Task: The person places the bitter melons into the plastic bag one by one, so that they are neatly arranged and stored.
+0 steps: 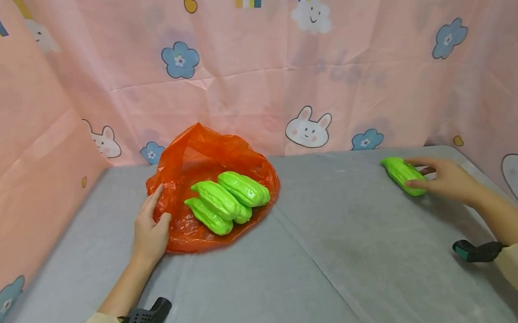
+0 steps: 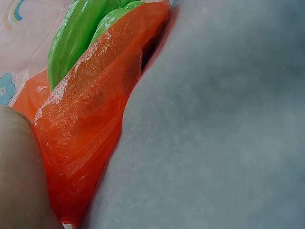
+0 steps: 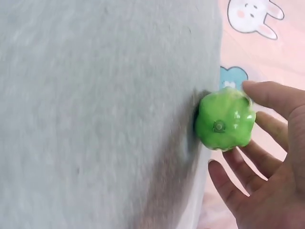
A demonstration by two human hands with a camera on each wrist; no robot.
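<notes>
An orange-red plastic bag (image 1: 181, 239) lies spread on the left half of the grey table, its mouth facing forward. Several glossy light-green bitter melons (image 1: 215, 201) are piled in it. At the bag's left side my left hand (image 1: 149, 235) rests with thumb and forefinger spread apart, fingertips on the plastic. On the far right, my right hand (image 1: 448, 180) holds another bitter melon (image 1: 402, 174) close over the table, thumb on one side and fingers on the other. In the right wrist view, that melon's (image 3: 226, 119) lobed end sits between the thumb and fingers.
A grey cloth covers the table (image 1: 302, 284), with a crease running through its middle. Pink patterned curtain (image 1: 232, 95) stands behind the table and along both sides, close by the right forearm. Each wrist wears a dark strap-on device (image 1: 147, 314).
</notes>
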